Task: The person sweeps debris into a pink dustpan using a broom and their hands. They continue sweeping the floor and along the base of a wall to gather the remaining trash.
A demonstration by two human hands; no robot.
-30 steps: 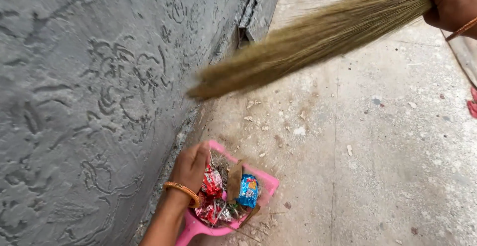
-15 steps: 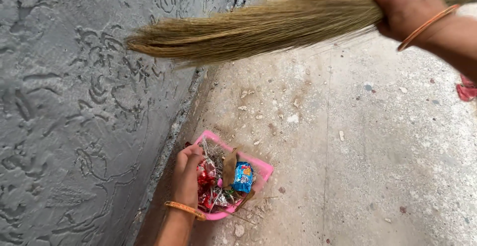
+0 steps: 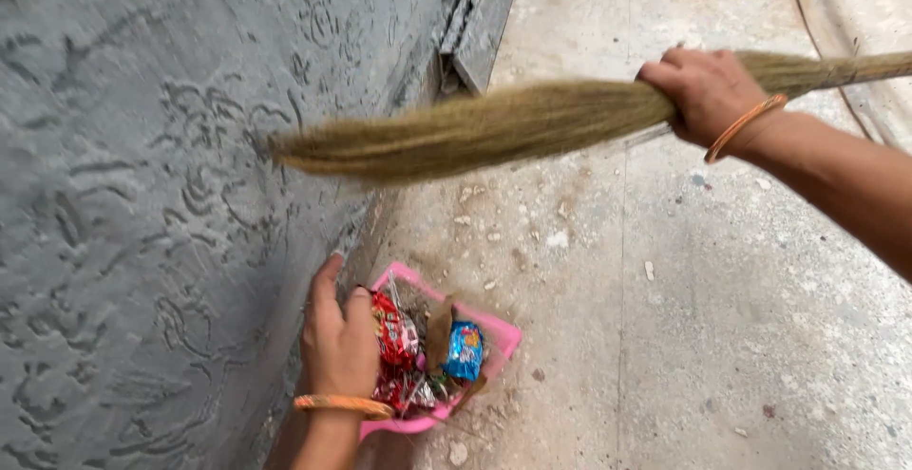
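I see a crumpled red wrapper [image 3: 394,326] near the pink dustpan's [image 3: 503,335] left edge, a small blue wrapper [image 3: 464,351] toward its right edge.

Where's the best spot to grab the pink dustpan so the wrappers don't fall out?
Probably the pink dustpan's handle at its near end, mostly hidden under the left hand. Come from the near side, behind the pan, since its open lip points away toward the floor debris. Keep it level: the wrappers are heaped high inside.
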